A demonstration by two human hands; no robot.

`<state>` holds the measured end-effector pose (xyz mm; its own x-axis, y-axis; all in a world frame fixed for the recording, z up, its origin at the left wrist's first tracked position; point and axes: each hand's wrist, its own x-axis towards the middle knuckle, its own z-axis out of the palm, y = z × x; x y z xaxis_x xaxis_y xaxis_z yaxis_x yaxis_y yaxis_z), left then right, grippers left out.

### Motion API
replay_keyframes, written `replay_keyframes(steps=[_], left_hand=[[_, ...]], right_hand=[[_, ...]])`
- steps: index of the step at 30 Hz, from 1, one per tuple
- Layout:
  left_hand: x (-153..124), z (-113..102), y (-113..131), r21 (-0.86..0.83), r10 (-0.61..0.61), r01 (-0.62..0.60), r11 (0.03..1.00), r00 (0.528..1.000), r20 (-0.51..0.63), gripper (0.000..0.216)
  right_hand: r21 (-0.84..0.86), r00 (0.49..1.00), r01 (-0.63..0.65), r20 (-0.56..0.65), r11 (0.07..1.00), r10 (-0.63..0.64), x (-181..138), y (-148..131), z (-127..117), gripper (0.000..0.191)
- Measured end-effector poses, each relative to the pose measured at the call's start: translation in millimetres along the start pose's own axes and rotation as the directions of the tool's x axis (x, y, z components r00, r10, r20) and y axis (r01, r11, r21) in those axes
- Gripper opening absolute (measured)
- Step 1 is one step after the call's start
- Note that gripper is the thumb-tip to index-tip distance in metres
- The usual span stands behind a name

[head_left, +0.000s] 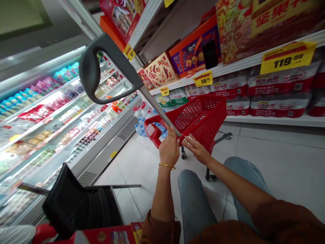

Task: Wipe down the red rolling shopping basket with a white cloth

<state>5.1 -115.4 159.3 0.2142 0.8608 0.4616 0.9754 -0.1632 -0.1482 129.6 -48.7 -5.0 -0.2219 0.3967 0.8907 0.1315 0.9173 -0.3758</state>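
Note:
In front of my knees stands a red plastic trolley basket (203,118) on dark wheeled legs, its perforated sides facing up at a tilt in the view. A metal pole with a grey loop handle (88,67) rises from its near rim toward the upper left. My left hand (169,149), with a gold bracelet at the wrist, lies with fingers stretched along the pole's lower end. Beside it my right hand (199,150) has its fingers extended over the near rim, close to the pole's base. Its fingertips are partly blurred, and contact there is hard to judge.
Shelves on the right hold gift boxes (195,51) and shrink-wrapped bottle packs (278,105). A lit refrigerated display (63,112) runs along the left. A black chair (83,203) stands at lower left, near a red box (106,235). Blue-tinted bottles (141,128) stand behind the basket.

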Motion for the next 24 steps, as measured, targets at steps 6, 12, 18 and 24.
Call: replay_keyframes(steps=[6,12,18,24], left_hand=[[0,3,-1,0.031,0.004,-0.003,1.000,1.000,-0.030,0.073],[-3,7,-3,0.094,0.043,-0.035,0.995,0.996,-0.083,0.072],[-5,3,-2,0.104,0.061,-0.054,0.993,0.996,-0.064,0.075],[-8,1,-4,0.142,0.026,-0.021,0.990,0.999,-0.036,0.071]], right_hand=[[0.029,0.992,-0.106,-0.058,0.994,0.108,-18,3,-4,0.062],[0.029,0.971,-0.119,-0.205,0.992,0.123,19,-18,-6,0.064],[0.038,0.971,-0.153,-0.178,0.987,0.158,54,-25,7,0.049],[0.052,0.981,-0.125,-0.141,0.991,0.131,34,-9,10,0.046]])
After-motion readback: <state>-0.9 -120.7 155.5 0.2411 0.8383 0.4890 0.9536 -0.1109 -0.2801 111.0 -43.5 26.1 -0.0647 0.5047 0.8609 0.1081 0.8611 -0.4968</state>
